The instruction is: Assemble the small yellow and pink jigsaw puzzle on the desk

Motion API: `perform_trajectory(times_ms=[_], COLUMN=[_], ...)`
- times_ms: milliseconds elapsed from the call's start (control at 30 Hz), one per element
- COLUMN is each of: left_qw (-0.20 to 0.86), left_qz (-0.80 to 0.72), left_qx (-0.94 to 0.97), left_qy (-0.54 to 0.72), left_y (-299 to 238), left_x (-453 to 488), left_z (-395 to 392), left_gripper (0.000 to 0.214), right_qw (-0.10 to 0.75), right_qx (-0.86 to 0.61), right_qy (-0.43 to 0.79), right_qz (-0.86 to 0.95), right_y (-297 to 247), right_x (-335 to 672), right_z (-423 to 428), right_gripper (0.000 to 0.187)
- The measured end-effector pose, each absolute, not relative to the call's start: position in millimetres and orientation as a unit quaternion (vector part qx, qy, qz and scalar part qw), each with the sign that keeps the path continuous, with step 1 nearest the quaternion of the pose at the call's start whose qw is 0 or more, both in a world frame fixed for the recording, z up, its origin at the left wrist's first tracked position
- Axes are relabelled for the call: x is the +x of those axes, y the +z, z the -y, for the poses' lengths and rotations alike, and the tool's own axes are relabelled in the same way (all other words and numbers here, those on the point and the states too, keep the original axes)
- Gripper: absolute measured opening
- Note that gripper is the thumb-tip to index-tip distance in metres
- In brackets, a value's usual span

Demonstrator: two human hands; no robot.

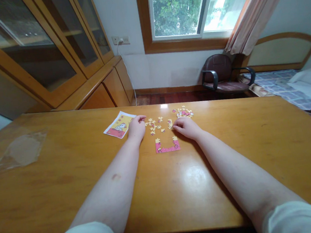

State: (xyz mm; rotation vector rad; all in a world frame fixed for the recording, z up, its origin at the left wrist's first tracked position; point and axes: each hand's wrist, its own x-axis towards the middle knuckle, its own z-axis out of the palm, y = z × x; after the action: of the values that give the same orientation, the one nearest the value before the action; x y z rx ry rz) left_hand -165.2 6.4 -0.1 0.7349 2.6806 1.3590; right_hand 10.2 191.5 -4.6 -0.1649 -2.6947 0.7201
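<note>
My left hand (137,128) rests on the table between the picture card (119,127) and a loose group of yellow jigsaw puzzle pieces (152,124). Its fingers stretch to the right, with nothing visible in them. My right hand (187,127) has its thumb and fingertips drawn together at a small upright strip of yellow puzzle pieces (170,123), seemingly gripping a piece at its lower edge. Nearer to me lies a joined U-shaped puzzle border (168,149), pink along the bottom with yellow upper ends. Beyond my right hand is a pile of mixed pieces (184,112).
A clear plastic bag (25,149) lies flat at the left of the wooden table (143,205). Behind the table are a glass-doored cabinet (82,74), a window (187,6), an armchair (220,72) and a bed (278,78).
</note>
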Motion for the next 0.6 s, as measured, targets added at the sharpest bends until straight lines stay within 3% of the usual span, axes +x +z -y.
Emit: perform_trajectory(times_ms=[400, 600], left_qw=[0.036, 0.012], left_qz=[-0.858, -0.876], left_qx=[0.216, 0.28], left_qy=[0.465, 0.394], left_y=[-2.8, -0.1], left_x=[-168.4, -164.6], left_z=[-6.5, -7.7], left_gripper=[0.036, 0.037], right_qw=[0.168, 0.163], right_qx=[-0.066, -0.062], right_qy=[0.252, 0.248], right_qz=[0.951, 0.953], right_y=[-3.9, -2.9], right_x=[10.5, 10.3], right_z=[-191.7, -191.2], right_gripper=[0.017, 0.018])
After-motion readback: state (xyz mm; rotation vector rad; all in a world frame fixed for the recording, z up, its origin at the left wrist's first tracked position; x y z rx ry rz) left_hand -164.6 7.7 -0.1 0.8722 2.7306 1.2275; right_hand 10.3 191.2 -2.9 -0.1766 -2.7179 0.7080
